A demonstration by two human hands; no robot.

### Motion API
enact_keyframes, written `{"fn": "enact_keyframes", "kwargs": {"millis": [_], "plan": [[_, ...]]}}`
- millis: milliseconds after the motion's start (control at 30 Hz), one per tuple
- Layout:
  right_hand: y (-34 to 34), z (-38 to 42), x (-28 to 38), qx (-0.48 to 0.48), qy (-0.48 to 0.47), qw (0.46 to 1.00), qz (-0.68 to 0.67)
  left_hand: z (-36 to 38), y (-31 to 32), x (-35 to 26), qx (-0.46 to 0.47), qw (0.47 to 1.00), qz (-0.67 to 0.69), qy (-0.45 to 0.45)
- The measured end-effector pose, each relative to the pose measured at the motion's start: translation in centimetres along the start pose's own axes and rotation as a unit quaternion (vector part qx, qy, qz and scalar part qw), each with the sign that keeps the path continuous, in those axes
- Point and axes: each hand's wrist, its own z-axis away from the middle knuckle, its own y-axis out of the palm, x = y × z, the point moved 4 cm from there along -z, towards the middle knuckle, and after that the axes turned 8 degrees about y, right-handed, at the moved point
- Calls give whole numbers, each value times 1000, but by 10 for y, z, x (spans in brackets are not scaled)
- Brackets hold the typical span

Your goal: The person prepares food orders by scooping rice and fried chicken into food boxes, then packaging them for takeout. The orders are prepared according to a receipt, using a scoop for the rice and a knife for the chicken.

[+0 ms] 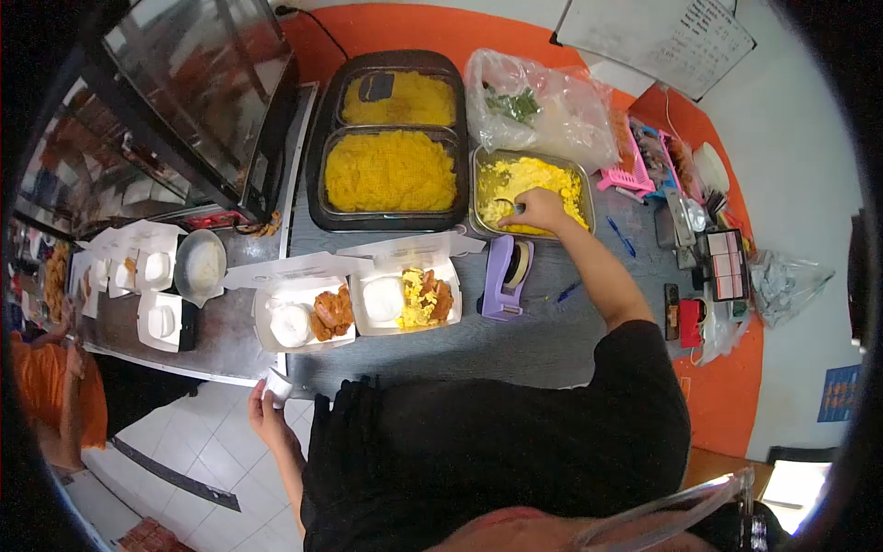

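My right hand (536, 211) is closed on what looks like a metal spoon (503, 201), its end down in the scrambled egg (529, 173) of a metal tray (590, 198). Low at the counter's front edge, my left hand (267, 414) grips a small white cup-shaped thing (278, 385). Two open cardboard boxes stand side by side before me. The right box (449, 322) holds a white rice mound (383, 299), brown saucy meat (443, 299) and yellow egg on top. In the left box (267, 342) lie a rice mound (292, 325) and saucy meat (332, 313).
A black two-part container (317, 175) of yellow food stands behind the boxes. A purple tape dispenser (502, 285) is beside the right box. Further left are a bowl (200, 265), several rice boxes (162, 322), a glass cabinet (184, 83) and a person in orange (55, 396).
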Motion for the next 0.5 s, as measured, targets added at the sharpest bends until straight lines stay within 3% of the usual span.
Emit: {"fn": "enact_keyframes", "kwargs": {"millis": [167, 233, 267, 333, 367, 433, 500], "plan": [[3, 1, -29, -55, 73, 986, -140, -2, 6, -10, 4, 1000, 0, 1], [2, 2, -37, -58, 118, 957, -258, -7, 4, -9, 18, 1000, -4, 0], [-1, 6, -32, -53, 113, 958, -257, -8, 5, -11, 7, 1000, -3, 7], [-24, 21, -13, -125, 82, 910, -386, -11, 3, -14, 10, 1000, -10, 11], [-42, 34, 8, -117, 76, 912, -386, -10, 4, -20, 8, 1000, -17, 15], [-74, 68, 54, -45, 151, 836, -526, -9, 5, -28, 9, 999, -23, 27], [-80, 83, 83, 25, 123, 844, -522, -12, 0, -27, 32, 999, -18, 37]]}}
